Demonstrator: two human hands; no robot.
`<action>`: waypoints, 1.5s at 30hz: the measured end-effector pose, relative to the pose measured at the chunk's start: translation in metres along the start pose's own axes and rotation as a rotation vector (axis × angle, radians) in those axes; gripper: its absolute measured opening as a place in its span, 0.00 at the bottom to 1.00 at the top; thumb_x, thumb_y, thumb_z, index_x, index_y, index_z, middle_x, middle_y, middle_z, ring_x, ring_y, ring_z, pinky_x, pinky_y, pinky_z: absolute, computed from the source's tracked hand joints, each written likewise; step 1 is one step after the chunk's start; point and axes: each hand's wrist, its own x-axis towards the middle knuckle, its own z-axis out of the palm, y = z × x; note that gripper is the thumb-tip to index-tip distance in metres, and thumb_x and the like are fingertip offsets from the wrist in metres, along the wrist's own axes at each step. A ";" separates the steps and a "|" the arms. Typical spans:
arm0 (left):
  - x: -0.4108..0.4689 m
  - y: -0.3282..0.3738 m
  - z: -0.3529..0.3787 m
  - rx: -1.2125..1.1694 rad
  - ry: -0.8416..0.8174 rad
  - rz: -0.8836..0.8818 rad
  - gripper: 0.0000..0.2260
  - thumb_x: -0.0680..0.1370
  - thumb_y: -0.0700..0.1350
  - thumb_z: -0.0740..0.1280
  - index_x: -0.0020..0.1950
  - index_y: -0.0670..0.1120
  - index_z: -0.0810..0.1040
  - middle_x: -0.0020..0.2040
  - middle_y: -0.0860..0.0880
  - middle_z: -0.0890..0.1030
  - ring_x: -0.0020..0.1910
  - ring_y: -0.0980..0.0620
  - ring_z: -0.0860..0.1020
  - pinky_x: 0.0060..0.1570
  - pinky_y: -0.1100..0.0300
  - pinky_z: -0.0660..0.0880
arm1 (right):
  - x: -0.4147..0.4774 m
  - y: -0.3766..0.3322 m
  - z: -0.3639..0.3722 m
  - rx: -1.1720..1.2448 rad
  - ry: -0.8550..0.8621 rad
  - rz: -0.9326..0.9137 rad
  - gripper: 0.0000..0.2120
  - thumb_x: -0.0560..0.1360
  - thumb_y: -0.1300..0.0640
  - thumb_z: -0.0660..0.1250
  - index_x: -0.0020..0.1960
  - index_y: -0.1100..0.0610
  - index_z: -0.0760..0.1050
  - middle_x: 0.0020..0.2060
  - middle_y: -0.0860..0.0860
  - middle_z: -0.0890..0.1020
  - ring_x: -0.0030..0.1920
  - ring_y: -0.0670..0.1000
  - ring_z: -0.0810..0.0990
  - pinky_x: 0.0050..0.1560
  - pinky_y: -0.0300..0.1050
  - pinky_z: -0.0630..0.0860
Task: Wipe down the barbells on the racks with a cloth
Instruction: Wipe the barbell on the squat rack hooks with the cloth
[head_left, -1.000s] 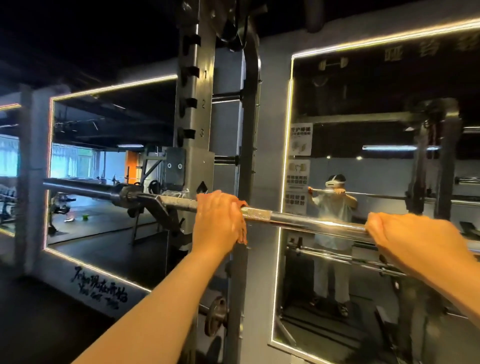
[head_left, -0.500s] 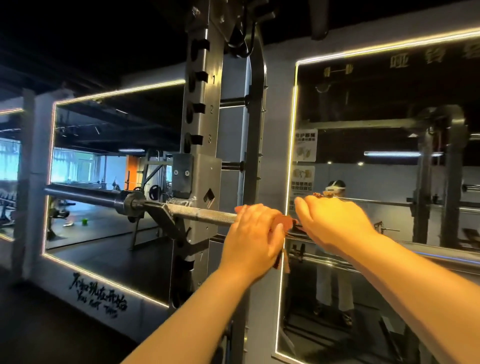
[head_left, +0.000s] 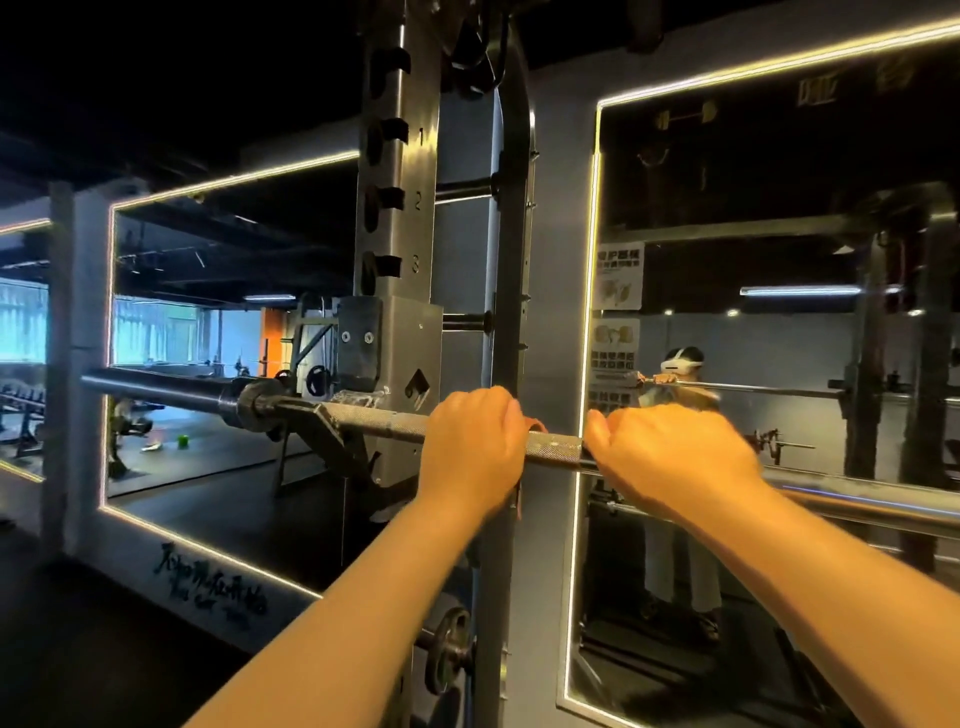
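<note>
Knurled steel barbell (head_left: 374, 415) lies on the rack (head_left: 410, 332), long axis running left to right. Left hand (head_left: 472, 447) clenches an orange cloth (head_left: 535, 427) round it; right hand (head_left: 670, 457) grasps bare shaft just beside, rightward.

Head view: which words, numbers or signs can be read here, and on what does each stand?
"1", "2", "3": on the grey steel rack upright, beside its black pegs.
Black scrawled writing on the grey wall under the left mirror: not legible.
Paper posters on the right mirror: too blurred.
Large characters above them: too blurred.
</note>
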 end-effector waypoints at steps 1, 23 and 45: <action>-0.013 -0.002 0.011 -0.015 0.099 0.054 0.15 0.85 0.54 0.55 0.50 0.49 0.76 0.48 0.52 0.77 0.53 0.49 0.77 0.57 0.55 0.72 | 0.001 0.000 0.002 0.014 0.009 0.008 0.14 0.84 0.51 0.56 0.68 0.55 0.62 0.50 0.54 0.78 0.49 0.57 0.80 0.50 0.57 0.81; -0.035 0.014 0.007 -0.008 0.246 0.133 0.18 0.84 0.57 0.52 0.61 0.56 0.79 0.58 0.58 0.79 0.59 0.54 0.73 0.66 0.48 0.63 | 0.009 -0.001 0.016 0.203 0.151 0.174 0.22 0.84 0.44 0.43 0.56 0.54 0.73 0.41 0.52 0.77 0.40 0.54 0.78 0.45 0.52 0.78; -0.023 0.003 -0.007 -0.089 0.089 0.189 0.18 0.85 0.57 0.51 0.59 0.56 0.79 0.52 0.59 0.80 0.52 0.55 0.75 0.61 0.51 0.68 | 0.005 -0.002 0.017 0.168 0.209 0.123 0.18 0.81 0.50 0.42 0.53 0.53 0.69 0.40 0.52 0.74 0.39 0.56 0.76 0.39 0.53 0.72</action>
